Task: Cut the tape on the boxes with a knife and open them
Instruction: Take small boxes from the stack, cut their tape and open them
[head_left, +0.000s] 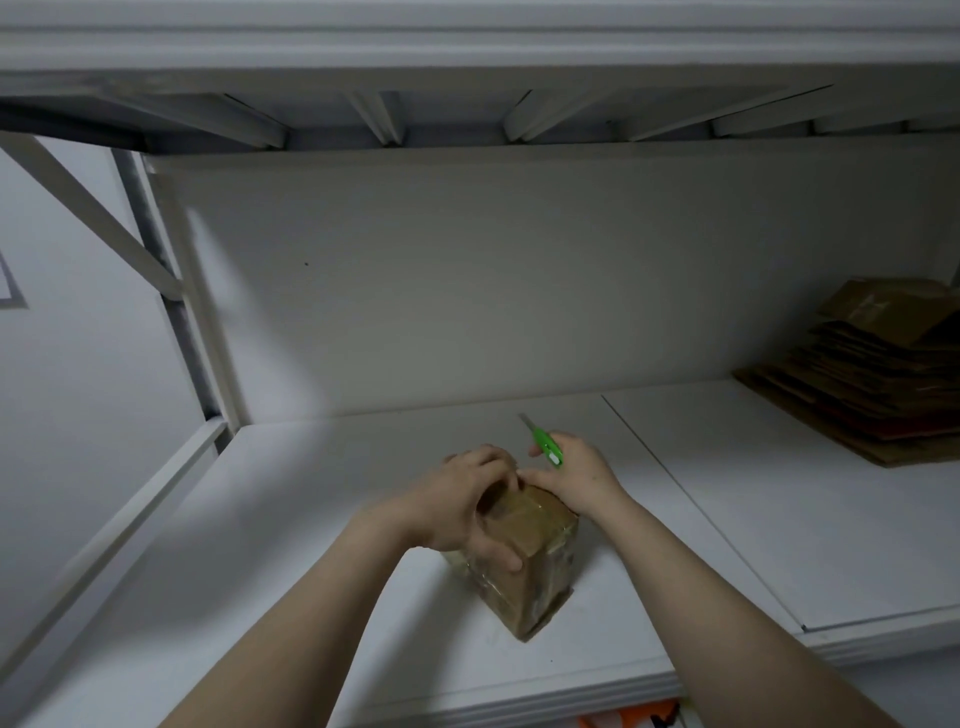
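1. The box (524, 551) stands on the shelf (311, 571) near its front edge, one corner towards the person.
2. The left hand (462, 499) holds the box, fingers curled over its far top edge.
3. The right hand (576, 478) grips the knife (545, 444) beside the box's far right corner. The blade points at the shelf's back, so it likely has to turn back to reach the tape.

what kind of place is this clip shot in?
Probably a storeroom or packing area: white metal shelving, a stack of flattened cardboard on the right, and a taped cardboard box, with a green utility knife in the right hand.
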